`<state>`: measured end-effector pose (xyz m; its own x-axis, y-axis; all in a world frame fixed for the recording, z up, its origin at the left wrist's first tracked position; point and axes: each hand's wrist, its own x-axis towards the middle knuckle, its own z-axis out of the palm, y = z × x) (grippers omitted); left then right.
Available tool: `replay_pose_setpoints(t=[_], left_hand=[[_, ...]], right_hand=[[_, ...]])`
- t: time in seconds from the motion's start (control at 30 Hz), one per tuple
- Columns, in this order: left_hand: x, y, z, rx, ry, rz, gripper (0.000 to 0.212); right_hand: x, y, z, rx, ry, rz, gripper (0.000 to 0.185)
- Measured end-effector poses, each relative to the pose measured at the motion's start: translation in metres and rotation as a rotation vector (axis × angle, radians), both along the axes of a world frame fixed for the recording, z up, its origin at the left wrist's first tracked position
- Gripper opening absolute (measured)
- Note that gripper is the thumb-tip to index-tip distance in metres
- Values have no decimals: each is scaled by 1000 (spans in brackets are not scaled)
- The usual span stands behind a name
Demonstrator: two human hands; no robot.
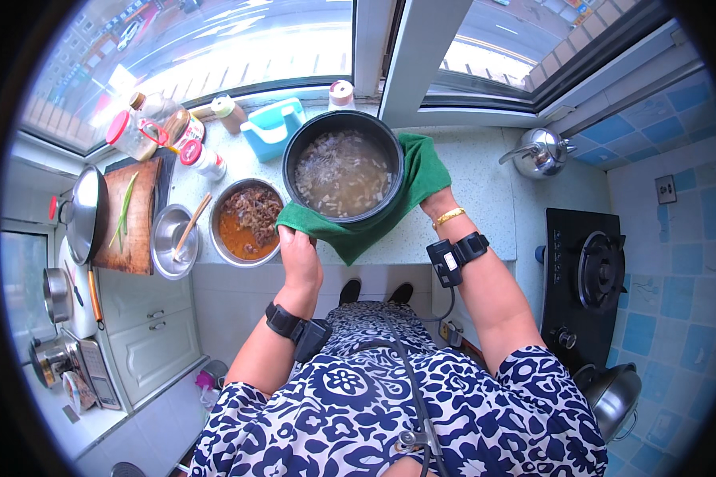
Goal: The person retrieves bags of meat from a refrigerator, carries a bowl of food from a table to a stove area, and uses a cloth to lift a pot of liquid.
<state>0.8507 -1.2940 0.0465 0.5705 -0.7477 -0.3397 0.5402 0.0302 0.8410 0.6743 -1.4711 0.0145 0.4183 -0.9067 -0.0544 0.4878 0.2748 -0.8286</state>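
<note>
A dark round pot (395,156), likely a rice-cooker inner pot, holds cloudy broth (341,170) with small pale pieces. A green cloth (355,235) wraps its near and right sides. My left hand (299,244) grips the cloth at the pot's lower left. At the right side my right hand (438,204) holds the cloth's other end. Whether the pot rests on the counter or is lifted, I cannot tell. Just left of it stands a steel bowl (215,229) of reddish-orange sauce and brown shredded food (256,208).
Farther left are a steel bowl (161,253) with chopsticks (192,226), and a wooden board (137,238) bearing green stalks (124,208). Jars (201,160) and a blue holder (271,140) line the window side. A kettle (540,154) and a gas hob (579,334) stand right.
</note>
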Motion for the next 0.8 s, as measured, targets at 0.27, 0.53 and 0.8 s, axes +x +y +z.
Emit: replay_pose_setpoints(t=[0.27, 0.53, 0.8], left_hand=[[2, 12, 1, -64, 179, 25, 23], [-14, 38, 13, 5, 271, -415, 31], [-1, 44, 7, -137, 253, -810, 48]], right_hand=[[-34, 38, -12, 369, -181, 70, 36], [-27, 96, 35, -912, 781, 292, 16], [21, 125, 91, -399, 729, 607, 27]])
